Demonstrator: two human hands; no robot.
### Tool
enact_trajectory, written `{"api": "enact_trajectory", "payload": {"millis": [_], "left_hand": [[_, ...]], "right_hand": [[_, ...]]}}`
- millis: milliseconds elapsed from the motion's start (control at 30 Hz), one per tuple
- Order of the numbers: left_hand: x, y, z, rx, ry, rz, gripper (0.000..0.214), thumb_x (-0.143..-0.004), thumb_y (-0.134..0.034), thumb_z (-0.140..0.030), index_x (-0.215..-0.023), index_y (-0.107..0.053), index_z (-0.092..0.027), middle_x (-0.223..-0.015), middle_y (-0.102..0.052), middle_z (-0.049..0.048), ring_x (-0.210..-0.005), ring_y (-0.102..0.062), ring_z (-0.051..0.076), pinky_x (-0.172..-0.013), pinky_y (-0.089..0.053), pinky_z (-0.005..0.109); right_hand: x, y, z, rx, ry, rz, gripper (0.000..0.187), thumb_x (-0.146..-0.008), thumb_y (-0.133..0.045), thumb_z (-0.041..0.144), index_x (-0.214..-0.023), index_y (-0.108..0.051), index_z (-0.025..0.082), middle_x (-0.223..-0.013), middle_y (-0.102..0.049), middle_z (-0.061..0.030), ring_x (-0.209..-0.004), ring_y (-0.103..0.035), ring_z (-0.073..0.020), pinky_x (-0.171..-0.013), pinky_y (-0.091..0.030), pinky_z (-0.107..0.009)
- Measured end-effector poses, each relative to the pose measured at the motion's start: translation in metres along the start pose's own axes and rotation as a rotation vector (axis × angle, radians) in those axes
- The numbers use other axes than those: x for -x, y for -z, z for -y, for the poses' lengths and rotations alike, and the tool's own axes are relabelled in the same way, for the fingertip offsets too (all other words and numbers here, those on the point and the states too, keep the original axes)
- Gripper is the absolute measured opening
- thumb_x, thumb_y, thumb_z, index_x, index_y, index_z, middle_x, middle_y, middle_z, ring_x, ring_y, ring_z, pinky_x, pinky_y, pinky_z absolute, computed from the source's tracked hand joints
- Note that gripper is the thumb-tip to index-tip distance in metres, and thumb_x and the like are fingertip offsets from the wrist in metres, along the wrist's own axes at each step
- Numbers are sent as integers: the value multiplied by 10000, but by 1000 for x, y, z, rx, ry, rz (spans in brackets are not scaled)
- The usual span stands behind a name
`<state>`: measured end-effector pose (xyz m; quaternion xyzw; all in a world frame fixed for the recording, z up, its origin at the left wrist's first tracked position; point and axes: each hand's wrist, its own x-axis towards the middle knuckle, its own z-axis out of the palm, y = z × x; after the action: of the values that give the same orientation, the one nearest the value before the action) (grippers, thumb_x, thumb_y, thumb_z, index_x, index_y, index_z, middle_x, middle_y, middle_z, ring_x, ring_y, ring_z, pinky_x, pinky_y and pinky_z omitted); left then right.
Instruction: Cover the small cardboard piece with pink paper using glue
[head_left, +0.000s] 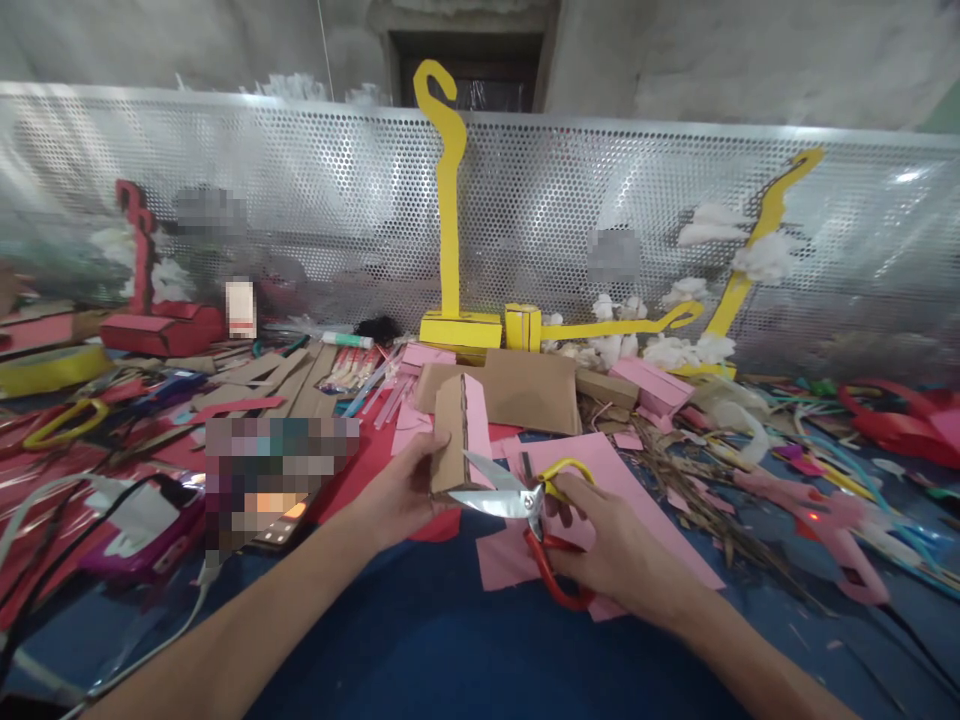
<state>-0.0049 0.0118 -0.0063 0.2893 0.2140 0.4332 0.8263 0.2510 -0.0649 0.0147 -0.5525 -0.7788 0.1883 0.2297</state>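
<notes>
- Two bare forearms are slanting in from the lower left and lower right, nearest the camera, above a dark blue work surface.
- At the centre, the left hand is gripping a folded cardboard piece, brown on one face and pink on another; the hand is closing around its lower left part.
- Just beside it, the right hand is holding scissors, its fingers wrapping the yellow and red handles. The blades are standing apart and pointing left at the lower end of the cardboard piece; whether they are touching it, I cannot tell.
- Beneath the scissors, pink paper is lying flat, partly hidden by the right hand.
- Behind the cardboard piece, a flat brown cardboard sheet is resting near the base of an upright yellow hook.
- Farther right, another yellow hook is leaning, with white tufts clinging to it.
- To the far left, a red hook is standing on a red base.
- On the right, dry twigs and a pink glue gun, its small light glowing, are lying near the right hand.
- Across the back, a perforated metal panel is spanning the view.
</notes>
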Motion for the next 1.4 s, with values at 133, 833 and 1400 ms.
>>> {"api": "enact_trajectory", "payload": {"millis": [133,833,1400], "left_hand": [[2,-4,0,-19,-32,-100,306,-786,-784,-282,-1005,-644,-120,-820,-714,69,-701,-688,188,-628,-549,288],[1,-5,1,1,-50,-85,310,-784,-787,-278,-1018,-646,-131,-868,-727,84,-739,-698,197,-688,-550,292],[4,-11,-1,-48,-56,-143,337,-799,-763,-260,-1080,-641,-120,-875,-742,87,-778,-713,223,-745,-580,346]], "right_hand": [[-1,-3,-8,-23,2,25,177,-773,-575,110,-830,-469,239,-817,-567,29,-699,-506,-147,-616,-375,-259],[3,3,7,-23,96,-98,210,-845,-651,237,-1009,-521,251,-1038,-624,-63,-907,-612,-233,-750,-502,-341],[-2,-8,-14,-77,-37,17,134,-785,-591,141,-812,-494,230,-707,-567,50,-621,-462,-131,-565,-342,-241]]}}
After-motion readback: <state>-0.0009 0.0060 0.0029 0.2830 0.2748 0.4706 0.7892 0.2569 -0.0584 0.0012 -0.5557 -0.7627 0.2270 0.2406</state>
